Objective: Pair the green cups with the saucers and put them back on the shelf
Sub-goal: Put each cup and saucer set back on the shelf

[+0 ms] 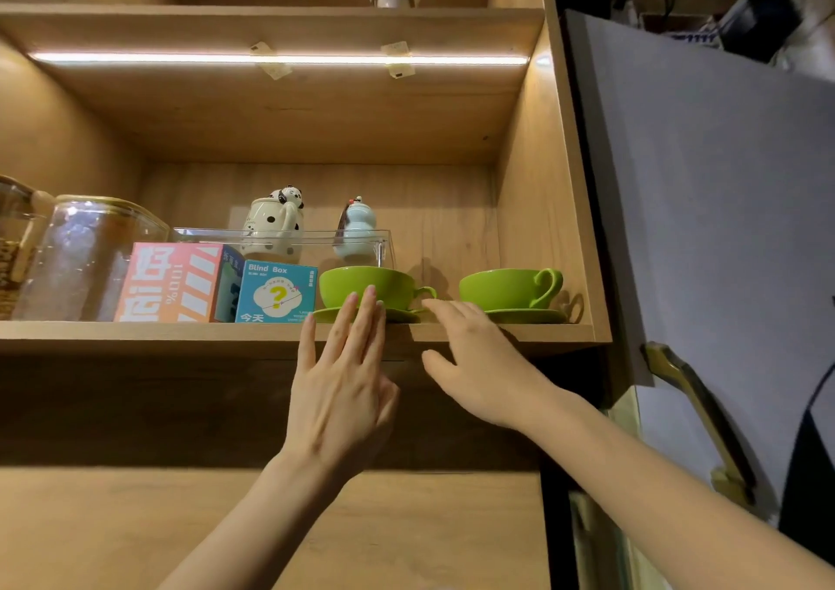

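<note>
Our left hand (343,386) and right hand (474,363) are both spread flat, grasping nothing, at the shelf (180,332) edge. Both green cups (366,284) sit on saucers (528,316) at twelve and one o'clock. We nudge gently, squaring each pair. The near saucer's rim hides behind our fingers.

Cabinet: we see a wooden cabinet (537,191) with wood-grain back and side walls.
Light: a lit strip (280,58) glows under the upper board (271,17).
Door: a grey door (714,209) stands open on our right, with a brass handle (696,408).
Below: we see a plain wooden panel (135,526).
</note>
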